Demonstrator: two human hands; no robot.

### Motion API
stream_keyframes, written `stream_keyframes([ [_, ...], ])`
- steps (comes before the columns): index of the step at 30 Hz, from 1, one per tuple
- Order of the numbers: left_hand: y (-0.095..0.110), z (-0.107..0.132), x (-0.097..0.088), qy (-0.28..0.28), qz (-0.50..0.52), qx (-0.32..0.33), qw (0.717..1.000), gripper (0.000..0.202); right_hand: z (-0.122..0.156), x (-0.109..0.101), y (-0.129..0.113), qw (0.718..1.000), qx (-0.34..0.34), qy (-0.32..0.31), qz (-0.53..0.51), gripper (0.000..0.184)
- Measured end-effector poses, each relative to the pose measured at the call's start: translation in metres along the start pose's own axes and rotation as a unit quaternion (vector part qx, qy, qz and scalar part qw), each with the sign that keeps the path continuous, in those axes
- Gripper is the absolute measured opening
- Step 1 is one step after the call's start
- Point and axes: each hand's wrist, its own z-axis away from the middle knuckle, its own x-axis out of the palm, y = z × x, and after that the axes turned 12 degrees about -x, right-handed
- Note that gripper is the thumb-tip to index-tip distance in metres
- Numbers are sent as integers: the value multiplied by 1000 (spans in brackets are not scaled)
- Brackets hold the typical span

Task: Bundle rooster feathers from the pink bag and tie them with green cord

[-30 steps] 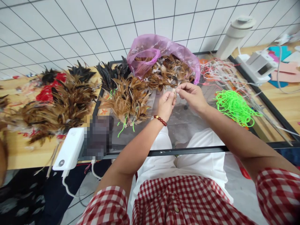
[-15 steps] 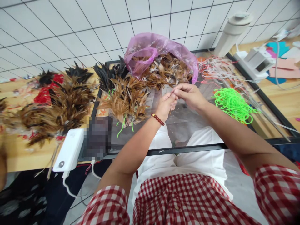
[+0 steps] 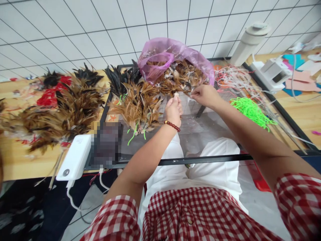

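Note:
My left hand, with a beaded bracelet at the wrist, is closed in a fist above the clear tabletop. A small pale tuft sticks out by its thumb; the rest is hidden in the fist. My right hand pinches at the near edge of the loose brown feathers, its fingertips on what looks like a brown feather. These feathers spill from a pink plastic bag. Left of my hands lie bundled brown feathers with green ties and black feathers.
Green cord and pale string lie at the right. A white bottle and a white power strip stand behind. At left are more brown feathers, red cord, a white power bank and a blurred dark object.
My hands were together at the fingertips and have parted. The right has moved to the feathers by the bag; the left stays closed, now with a pale tuft showing. The view has shifted slightly.

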Motion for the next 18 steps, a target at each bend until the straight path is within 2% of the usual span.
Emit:
stream_keyframes([
  [2,1,-2,-1,4,8,2,1000,48,-8,5,-7,995,14,-26,92,19],
  [4,2,-1,0,6,12,0,1000,49,-10,9,-17,990,31,-39,133,24],
  [8,6,2,1,21,29,-3,999,49,6,0,-28,994,23,-54,93,23],
  [12,7,2,2,25,45,-4,999,49,32,-27,-15,989,17,-134,60,9],
  [15,5,2,3,18,42,1,999,49,41,-39,-5,993,39,-86,76,14],
  [18,3,2,3,16,35,7,999,49,40,-34,-4,995,58,-37,69,20],
])
